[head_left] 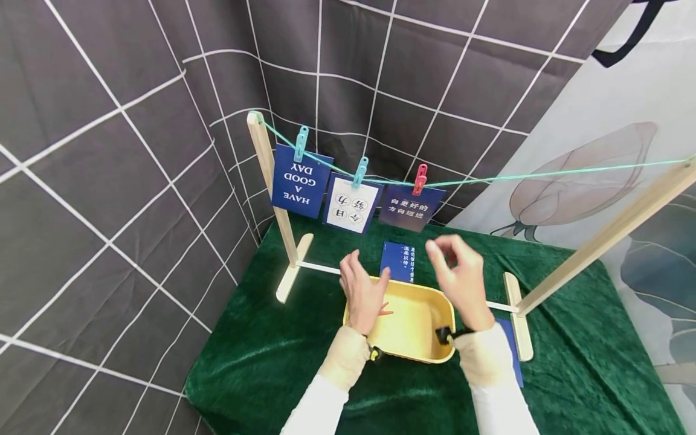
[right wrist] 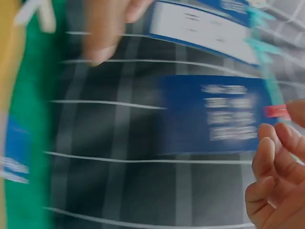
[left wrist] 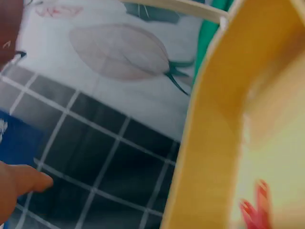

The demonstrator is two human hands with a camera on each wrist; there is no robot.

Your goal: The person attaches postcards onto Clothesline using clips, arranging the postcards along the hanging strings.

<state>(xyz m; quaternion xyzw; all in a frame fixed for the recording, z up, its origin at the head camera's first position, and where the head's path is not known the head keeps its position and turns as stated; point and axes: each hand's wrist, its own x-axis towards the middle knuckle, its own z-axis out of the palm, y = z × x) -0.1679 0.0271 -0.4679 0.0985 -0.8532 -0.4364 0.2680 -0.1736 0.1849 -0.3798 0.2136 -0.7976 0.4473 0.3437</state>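
Observation:
A green cord runs between two wooden posts. Three cards hang from it: a blue card and a white card on teal clothespins, and a darker blue card on a red clothespin. My left hand is over the left side of a yellow basket, fingers spread and holding nothing visible. A red clothespin lies inside the basket. My right hand is raised above the basket's right end, fingers loosely curled, thumb apart from them, with nothing seen between.
A blue card lies behind the basket, and another blue card lies by the right foot of the stand. The left wooden post and right wooden post rise from a green cloth. A dark gridded curtain hangs behind.

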